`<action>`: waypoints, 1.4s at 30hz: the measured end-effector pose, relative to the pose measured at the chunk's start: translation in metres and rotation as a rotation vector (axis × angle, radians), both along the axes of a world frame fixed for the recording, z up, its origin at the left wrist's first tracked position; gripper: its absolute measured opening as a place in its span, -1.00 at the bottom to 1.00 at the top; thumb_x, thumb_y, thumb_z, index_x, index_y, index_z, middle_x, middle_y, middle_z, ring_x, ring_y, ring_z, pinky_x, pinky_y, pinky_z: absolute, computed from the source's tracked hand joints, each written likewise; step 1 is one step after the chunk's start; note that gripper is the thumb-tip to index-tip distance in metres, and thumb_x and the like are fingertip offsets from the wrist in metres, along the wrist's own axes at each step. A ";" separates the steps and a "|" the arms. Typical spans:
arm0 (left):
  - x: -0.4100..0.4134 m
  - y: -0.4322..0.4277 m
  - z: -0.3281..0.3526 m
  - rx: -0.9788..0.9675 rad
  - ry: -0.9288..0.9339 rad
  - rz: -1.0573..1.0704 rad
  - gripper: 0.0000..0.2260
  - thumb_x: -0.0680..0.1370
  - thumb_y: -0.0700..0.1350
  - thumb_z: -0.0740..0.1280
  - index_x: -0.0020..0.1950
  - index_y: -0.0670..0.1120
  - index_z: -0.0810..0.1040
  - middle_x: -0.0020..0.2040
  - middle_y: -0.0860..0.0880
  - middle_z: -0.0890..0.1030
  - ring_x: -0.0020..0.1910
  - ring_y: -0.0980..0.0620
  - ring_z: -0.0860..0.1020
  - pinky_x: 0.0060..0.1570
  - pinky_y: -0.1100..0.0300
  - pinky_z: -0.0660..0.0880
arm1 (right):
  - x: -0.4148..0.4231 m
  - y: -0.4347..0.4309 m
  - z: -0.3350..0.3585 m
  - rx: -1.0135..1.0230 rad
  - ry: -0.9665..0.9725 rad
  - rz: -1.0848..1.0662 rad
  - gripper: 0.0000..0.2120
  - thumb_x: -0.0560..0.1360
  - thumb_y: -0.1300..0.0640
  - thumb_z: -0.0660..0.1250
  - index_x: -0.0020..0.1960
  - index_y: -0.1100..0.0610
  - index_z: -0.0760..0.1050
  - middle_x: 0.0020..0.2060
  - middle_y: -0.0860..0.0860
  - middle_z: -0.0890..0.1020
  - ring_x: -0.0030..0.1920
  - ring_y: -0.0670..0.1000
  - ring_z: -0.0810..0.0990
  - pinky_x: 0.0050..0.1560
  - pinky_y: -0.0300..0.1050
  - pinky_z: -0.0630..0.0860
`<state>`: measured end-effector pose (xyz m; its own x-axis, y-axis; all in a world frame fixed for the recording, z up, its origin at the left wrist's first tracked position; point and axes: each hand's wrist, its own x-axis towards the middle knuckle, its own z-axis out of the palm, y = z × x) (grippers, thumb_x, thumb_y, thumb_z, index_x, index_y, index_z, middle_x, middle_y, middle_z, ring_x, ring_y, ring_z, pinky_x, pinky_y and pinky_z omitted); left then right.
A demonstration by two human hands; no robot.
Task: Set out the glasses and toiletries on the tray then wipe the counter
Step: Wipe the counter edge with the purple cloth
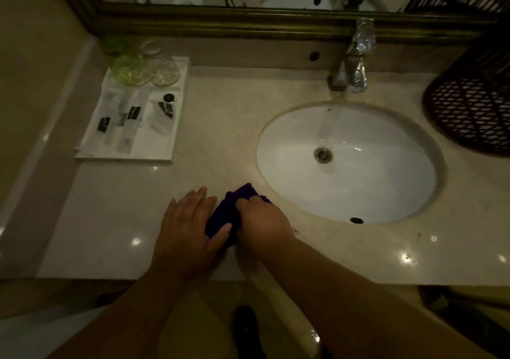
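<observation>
With glasses [143,67] and toiletries [132,116] already on the tray [176,116], the right hand [265,223] clenches the cloth [229,209] while the flat, open left hand [187,229] pins its edge to the counter [116,220], seemingly for wiping.

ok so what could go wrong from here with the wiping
1. The tray sits just beyond the cloth; a wide sweep that way could nudge it and tip the two glasses at its far end.
2. The tap appears to be running into the sink, so splashes may re-wet the counter.
3. The left hand lies flat on the glossy counter and could slip if it is wet.
</observation>
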<state>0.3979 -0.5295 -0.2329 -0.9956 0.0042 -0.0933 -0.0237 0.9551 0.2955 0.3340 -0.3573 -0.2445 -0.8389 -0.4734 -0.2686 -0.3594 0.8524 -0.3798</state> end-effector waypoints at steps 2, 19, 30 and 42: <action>0.005 -0.006 0.000 0.009 0.015 0.017 -0.39 0.57 0.32 0.09 0.43 -0.07 0.44 0.49 -0.13 0.38 0.47 -0.12 0.31 0.47 -0.19 0.15 | -0.006 -0.011 0.000 -0.019 0.009 -0.004 -0.52 0.36 0.06 0.52 0.24 0.02 0.47 0.01 0.03 0.56 -0.05 0.08 0.58 -0.10 -0.03 0.55; -0.005 -0.010 0.033 0.187 0.070 0.067 -0.16 0.33 0.55 0.26 0.45 0.08 0.33 0.42 0.02 0.45 0.36 0.03 0.39 0.35 0.01 0.36 | -0.020 0.026 0.097 -0.315 -0.004 -0.012 -0.70 0.58 0.14 0.29 0.25 -0.02 0.64 -0.04 -0.02 0.56 0.03 -0.02 0.46 -0.01 -0.13 0.40; -0.039 -0.008 0.109 0.482 0.175 0.204 -0.69 0.47 0.19 0.20 0.20 0.21 0.38 -0.23 0.20 0.56 -0.30 0.21 0.52 -0.40 0.20 0.38 | -0.047 0.020 0.205 -0.602 -0.038 -0.203 -0.77 0.62 -0.07 0.20 -0.13 -0.21 0.59 -0.23 -0.27 0.65 -0.17 -0.23 0.61 -0.28 -0.42 0.42; -0.071 -0.026 0.141 0.922 -0.009 0.430 -0.75 0.50 0.29 0.21 -0.08 0.17 0.53 -0.22 0.08 0.65 -0.27 0.11 0.61 -0.29 0.14 0.49 | -0.060 0.021 0.201 -0.820 -0.275 -0.647 -0.69 0.66 -0.22 0.08 0.04 -0.13 0.54 0.05 -0.01 0.66 0.10 0.08 0.63 0.13 0.27 0.60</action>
